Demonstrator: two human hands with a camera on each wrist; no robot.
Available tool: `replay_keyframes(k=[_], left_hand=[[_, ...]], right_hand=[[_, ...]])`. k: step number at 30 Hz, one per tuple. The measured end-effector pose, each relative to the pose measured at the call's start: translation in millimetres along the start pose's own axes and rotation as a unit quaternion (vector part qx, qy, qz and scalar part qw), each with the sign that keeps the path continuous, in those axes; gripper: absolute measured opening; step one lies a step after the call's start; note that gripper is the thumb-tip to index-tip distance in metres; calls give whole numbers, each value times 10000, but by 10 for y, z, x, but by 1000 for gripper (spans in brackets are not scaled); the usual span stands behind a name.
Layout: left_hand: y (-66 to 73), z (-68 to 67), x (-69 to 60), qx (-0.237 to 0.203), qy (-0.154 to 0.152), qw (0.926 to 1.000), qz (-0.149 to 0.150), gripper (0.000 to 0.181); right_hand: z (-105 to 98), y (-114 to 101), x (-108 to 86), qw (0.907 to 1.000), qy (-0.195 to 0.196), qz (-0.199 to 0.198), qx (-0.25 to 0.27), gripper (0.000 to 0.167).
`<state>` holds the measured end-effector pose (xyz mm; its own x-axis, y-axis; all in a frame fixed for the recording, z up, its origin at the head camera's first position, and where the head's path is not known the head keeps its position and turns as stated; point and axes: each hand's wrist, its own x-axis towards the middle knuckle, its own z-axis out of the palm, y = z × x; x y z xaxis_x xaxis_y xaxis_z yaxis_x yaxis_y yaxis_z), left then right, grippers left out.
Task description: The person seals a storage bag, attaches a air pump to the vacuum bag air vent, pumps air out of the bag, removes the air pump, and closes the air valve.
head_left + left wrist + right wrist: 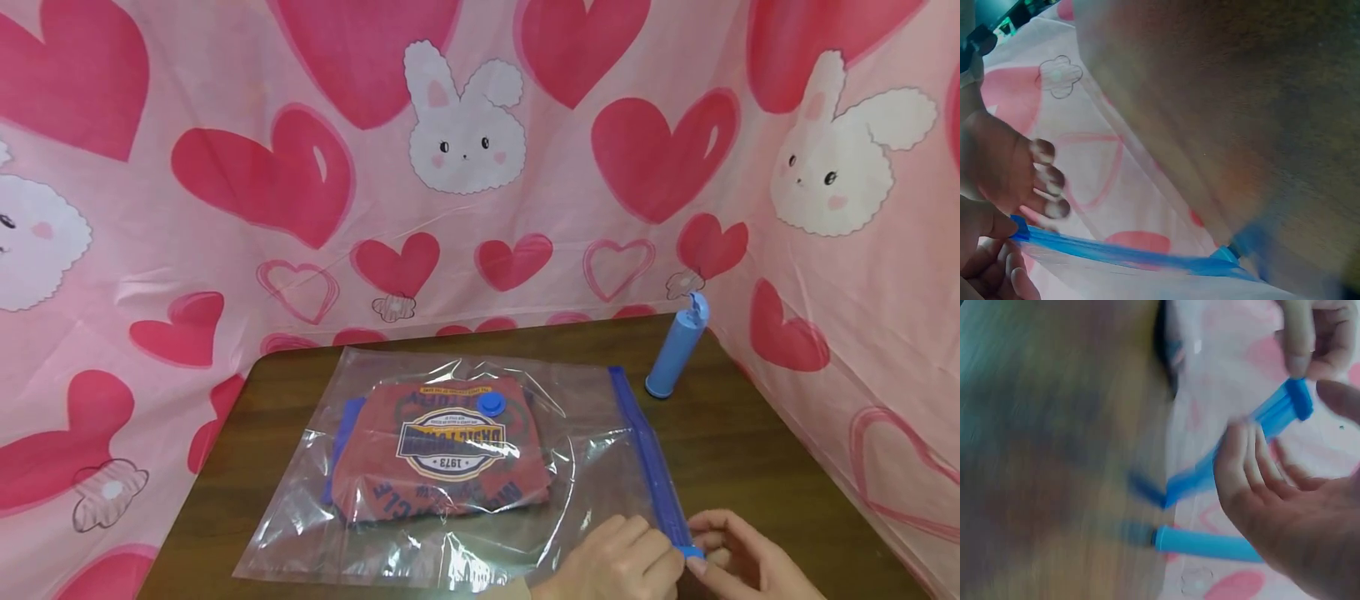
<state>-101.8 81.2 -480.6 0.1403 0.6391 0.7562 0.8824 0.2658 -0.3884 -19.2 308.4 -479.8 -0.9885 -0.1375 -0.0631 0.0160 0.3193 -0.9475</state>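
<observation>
A clear vacuum storage bag (592, 383) lies flat, holding a folded red printed garment (450, 458) with a blue cloth (348, 425) beneath it. A round blue valve (491, 404) sits on its top side. Its blue zip strip (652, 458) runs down the right edge to a blue slider (692, 552) at the near end. My left hand (618, 558) pinches the bag's near corner beside the slider. My right hand (742, 554) is close to the slider, fingers loosely bent; in the right wrist view its thumb and fingers (1254, 456) stand apart around the strip, gripping nothing.
A light blue hand pump (675, 350) stands at the back right of the dark wooden table (225, 467). Pink cloth (465, 225) with hearts and rabbits hangs behind and at both sides of the table.
</observation>
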Motion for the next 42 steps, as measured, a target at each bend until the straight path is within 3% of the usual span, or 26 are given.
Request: replay_keyframes(k=[1, 2, 4, 5, 8, 9, 12, 17, 22, 25, 32, 36, 42], left_hand=[[-7, 0, 7, -9, 61, 10000, -60, 17], [-15, -2, 12, 9, 103, 9999, -93, 16], [-32, -6, 20, 107, 150, 9998, -101, 15], [-40, -9, 22, 138, 167, 9997, -98, 15], [-60, -18, 28, 316, 207, 9993, -44, 15], [-63, -21, 29, 385, 219, 9990, -33, 15], [-61, -26, 33, 498, 246, 9984, -59, 15], [-36, -19, 27, 421, 190, 9987, -222, 15], [-52, -37, 46, 411, 170, 9987, -252, 16], [-64, -31, 56, 395, 165, 9986, -305, 16], [-62, -19, 59, 271, 118, 9989, -356, 17], [-66, -20, 57, 261, 160, 9989, -357, 16], [-111, -10, 41, 270, 508, 9976, -373, 13]], right_hand=[[18, -9, -12, 9962, 339, -536, -595, 42], [38, -20, -24, 9856, 645, -1089, -1119, 49], [67, -45, -25, 9476, 1240, -2189, -1971, 60], [76, -56, -13, 9239, 1465, -2737, -2236, 57], [82, -69, 60, 8745, 1586, -4008, -2226, 31], [84, -70, 87, 8628, 1584, -4293, -2148, 26], [110, -83, 164, 8320, 1589, -4971, -1883, 30], [166, -205, 238, 7943, 1541, -5612, -1744, 28], [164, -334, 232, 7810, 1367, -5728, -2080, 31], [133, -292, 233, 7775, 1348, -5656, -2396, 33], [84, -223, 261, 7578, 1301, -5779, -2736, 33], [85, -220, 267, 7639, 1296, -5695, -2745, 33], [117, -262, 281, 7937, 1509, -5364, -2440, 35]])
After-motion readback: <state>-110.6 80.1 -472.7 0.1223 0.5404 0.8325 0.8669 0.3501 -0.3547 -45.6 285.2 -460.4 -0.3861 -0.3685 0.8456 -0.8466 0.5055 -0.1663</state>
